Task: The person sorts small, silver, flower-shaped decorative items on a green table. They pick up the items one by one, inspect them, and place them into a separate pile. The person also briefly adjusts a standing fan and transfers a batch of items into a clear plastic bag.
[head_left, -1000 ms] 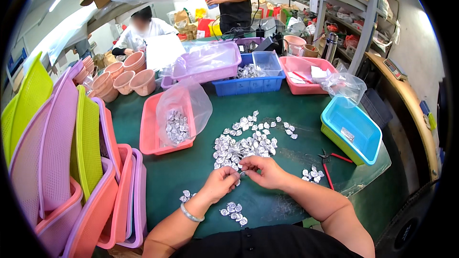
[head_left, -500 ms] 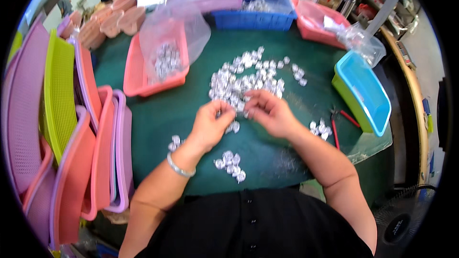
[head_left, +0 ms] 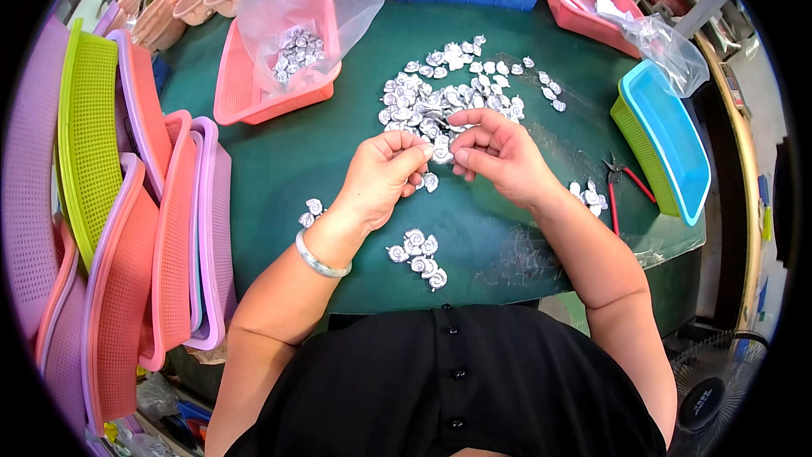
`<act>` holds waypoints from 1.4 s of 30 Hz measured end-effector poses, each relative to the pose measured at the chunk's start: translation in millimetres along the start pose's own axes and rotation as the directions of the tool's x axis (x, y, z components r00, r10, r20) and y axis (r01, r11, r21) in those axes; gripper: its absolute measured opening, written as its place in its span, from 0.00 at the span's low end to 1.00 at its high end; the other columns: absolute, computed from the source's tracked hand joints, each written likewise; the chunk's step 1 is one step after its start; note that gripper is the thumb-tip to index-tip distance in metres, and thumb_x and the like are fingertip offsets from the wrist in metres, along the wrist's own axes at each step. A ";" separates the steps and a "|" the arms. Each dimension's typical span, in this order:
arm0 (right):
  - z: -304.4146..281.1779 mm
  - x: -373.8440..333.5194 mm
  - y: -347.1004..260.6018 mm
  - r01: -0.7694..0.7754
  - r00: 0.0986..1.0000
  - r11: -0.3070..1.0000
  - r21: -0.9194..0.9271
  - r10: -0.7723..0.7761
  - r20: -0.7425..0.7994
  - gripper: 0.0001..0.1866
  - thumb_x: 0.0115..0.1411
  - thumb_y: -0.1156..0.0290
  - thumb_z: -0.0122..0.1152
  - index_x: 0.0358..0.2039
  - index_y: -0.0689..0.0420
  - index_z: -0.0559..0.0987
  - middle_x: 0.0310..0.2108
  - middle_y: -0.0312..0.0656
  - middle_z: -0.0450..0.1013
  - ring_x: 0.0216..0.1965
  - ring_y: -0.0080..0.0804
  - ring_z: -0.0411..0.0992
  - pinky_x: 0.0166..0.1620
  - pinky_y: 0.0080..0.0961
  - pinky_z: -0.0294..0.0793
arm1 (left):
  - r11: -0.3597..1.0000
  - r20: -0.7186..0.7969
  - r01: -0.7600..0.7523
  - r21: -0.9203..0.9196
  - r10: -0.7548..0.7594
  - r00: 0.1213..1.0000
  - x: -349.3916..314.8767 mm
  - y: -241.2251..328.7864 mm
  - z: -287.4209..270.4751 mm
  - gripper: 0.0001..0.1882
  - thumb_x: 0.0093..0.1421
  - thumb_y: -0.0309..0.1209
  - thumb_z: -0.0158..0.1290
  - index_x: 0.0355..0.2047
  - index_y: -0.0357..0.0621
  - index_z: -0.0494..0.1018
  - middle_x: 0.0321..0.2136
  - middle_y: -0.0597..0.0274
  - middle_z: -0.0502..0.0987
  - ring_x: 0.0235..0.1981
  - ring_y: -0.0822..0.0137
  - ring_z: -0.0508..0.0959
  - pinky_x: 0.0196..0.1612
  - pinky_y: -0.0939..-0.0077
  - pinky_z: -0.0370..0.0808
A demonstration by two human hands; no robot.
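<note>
My left hand and right hand together pinch one silver snail-shaped piece beside the heap on the green table.

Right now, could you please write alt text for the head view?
Two bare hands, left hand and right hand, pinch a small silver snail-shaped piece together over a green table, beside a heap of such pieces. Stacked plastic baskets stand left.

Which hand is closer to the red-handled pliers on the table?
Right. The right hand is beside the red-handled pliers, which lie off its outer side by the right forearm. The left hand is further away, on the other side of the right hand.
</note>
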State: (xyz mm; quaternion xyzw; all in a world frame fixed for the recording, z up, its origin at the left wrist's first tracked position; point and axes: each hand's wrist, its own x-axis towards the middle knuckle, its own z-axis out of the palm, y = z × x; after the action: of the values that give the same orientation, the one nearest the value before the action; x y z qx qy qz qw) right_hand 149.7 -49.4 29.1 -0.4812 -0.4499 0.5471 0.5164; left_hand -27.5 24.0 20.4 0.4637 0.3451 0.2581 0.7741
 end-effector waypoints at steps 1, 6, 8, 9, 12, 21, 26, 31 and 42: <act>-0.3 0.3 0.3 -0.008 1.000 1.000 0.013 0.008 0.001 0.20 0.55 0.79 0.54 0.49 0.62 0.66 0.31 0.37 0.72 0.31 0.23 0.71 0.32 0.19 0.70 | 1.000 -0.001 0.001 -0.001 -0.001 1.000 -0.4 -0.2 0.4 0.05 0.54 0.28 0.53 0.28 0.40 0.71 0.19 0.70 0.70 0.17 0.82 0.66 0.17 0.91 0.62; -1.2 0.4 -0.4 -0.048 0.999 0.995 0.086 0.047 0.019 0.21 0.54 0.80 0.55 0.49 0.62 0.66 0.31 0.36 0.72 0.31 0.23 0.71 0.31 0.19 0.70 | 0.999 0.011 0.009 -0.038 -0.009 1.000 -0.8 0.0 0.0 0.05 0.54 0.28 0.53 0.28 0.40 0.71 0.19 0.69 0.70 0.17 0.82 0.67 0.18 0.90 0.62; -1.2 0.7 1.0 -0.059 0.998 0.995 0.081 0.057 0.038 0.21 0.54 0.80 0.55 0.49 0.62 0.66 0.31 0.36 0.72 0.31 0.23 0.71 0.32 0.19 0.71 | 0.998 0.017 0.006 -0.061 -0.005 1.000 -0.3 -1.4 -0.7 0.05 0.54 0.28 0.53 0.29 0.40 0.71 0.19 0.68 0.71 0.17 0.81 0.67 0.18 0.90 0.62; -1.4 0.9 2.1 -0.064 0.997 0.995 0.078 0.061 0.046 0.21 0.54 0.80 0.55 0.49 0.62 0.66 0.31 0.36 0.72 0.31 0.23 0.71 0.32 0.19 0.71 | 0.998 0.022 0.013 -0.061 -0.012 1.000 -0.2 -1.6 -0.7 0.05 0.55 0.28 0.53 0.29 0.40 0.71 0.19 0.68 0.71 0.17 0.81 0.67 0.18 0.90 0.62; -0.9 1.2 4.9 -0.043 0.998 0.996 0.077 0.040 0.046 0.21 0.54 0.80 0.56 0.49 0.62 0.66 0.31 0.35 0.72 0.31 0.23 0.71 0.32 0.19 0.71 | 0.998 0.030 0.025 -0.065 -0.023 0.999 -0.3 -1.9 -0.4 0.05 0.55 0.28 0.53 0.29 0.40 0.71 0.20 0.68 0.71 0.18 0.81 0.67 0.19 0.89 0.62; 0.8 1.6 0.4 -0.089 0.996 0.988 0.128 0.089 0.005 0.20 0.55 0.80 0.55 0.49 0.62 0.66 0.31 0.36 0.72 0.30 0.24 0.72 0.31 0.20 0.71 | 0.997 0.028 0.027 -0.078 -0.025 0.999 0.4 -2.2 -1.2 0.05 0.56 0.30 0.51 0.28 0.41 0.72 0.20 0.67 0.72 0.18 0.81 0.67 0.19 0.89 0.62; -2.1 2.1 2.4 -0.117 0.993 0.974 0.195 0.116 0.017 0.19 0.55 0.79 0.54 0.49 0.62 0.66 0.32 0.37 0.72 0.29 0.24 0.72 0.31 0.19 0.71 | 0.997 0.028 0.034 -0.063 -0.032 0.999 0.7 -1.5 -1.2 0.06 0.56 0.30 0.52 0.28 0.41 0.72 0.20 0.68 0.71 0.18 0.81 0.66 0.19 0.89 0.62; -2.0 2.7 1.1 -0.132 0.991 0.964 0.231 0.135 0.006 0.19 0.55 0.79 0.54 0.48 0.63 0.67 0.30 0.37 0.72 0.28 0.24 0.71 0.30 0.19 0.70 | 0.999 0.009 0.048 -0.025 -0.048 0.999 0.7 -0.2 0.6 0.06 0.57 0.30 0.51 0.28 0.41 0.71 0.19 0.68 0.71 0.17 0.80 0.66 0.18 0.89 0.61; -5.1 1.8 3.0 -0.143 0.990 0.960 0.242 0.136 0.043 0.19 0.56 0.79 0.54 0.48 0.62 0.66 0.32 0.37 0.73 0.29 0.25 0.72 0.31 0.19 0.71 | 0.999 0.059 0.052 -0.008 -0.051 0.997 1.1 -3.1 -2.8 0.07 0.56 0.32 0.52 0.28 0.43 0.71 0.19 0.70 0.70 0.19 0.80 0.67 0.19 0.89 0.62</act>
State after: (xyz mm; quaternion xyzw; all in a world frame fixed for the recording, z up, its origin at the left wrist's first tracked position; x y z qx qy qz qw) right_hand 154.3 -47.9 25.4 -0.4373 -0.3509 0.6397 0.5258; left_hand -28.7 25.0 16.4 0.4585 0.3329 0.2258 0.7924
